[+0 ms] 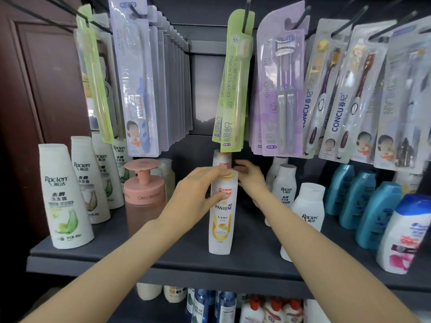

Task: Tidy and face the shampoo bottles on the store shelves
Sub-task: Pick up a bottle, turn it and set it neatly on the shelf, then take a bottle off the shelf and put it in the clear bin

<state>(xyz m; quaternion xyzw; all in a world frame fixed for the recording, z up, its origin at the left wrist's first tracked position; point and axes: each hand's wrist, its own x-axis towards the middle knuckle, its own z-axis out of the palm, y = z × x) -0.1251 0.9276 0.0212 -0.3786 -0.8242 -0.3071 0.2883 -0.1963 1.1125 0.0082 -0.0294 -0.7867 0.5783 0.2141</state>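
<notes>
A white Pantene shampoo bottle (221, 220) with a gold cap stands upright near the front middle of the dark grey shelf (144, 264), label facing me. My left hand (198, 190) grips its upper part, thumb across the label and fingers over the cap. A second white Pantene bottle (221, 159) stands right behind it. My right hand (250, 177) reaches behind the front bottle's cap, fingers curled towards the rear bottle; whether they hold it is hidden.
White Raclen bottles (64, 199) line the left, beside a pink pump bottle (144, 194). More Raclen bottles (307, 206), teal bottles (373, 206) and a white blue-capped bottle (405, 234) fill the right. Hanging toothbrush packs (231, 89) dangle low above. A lower shelf holds more bottles (210, 304).
</notes>
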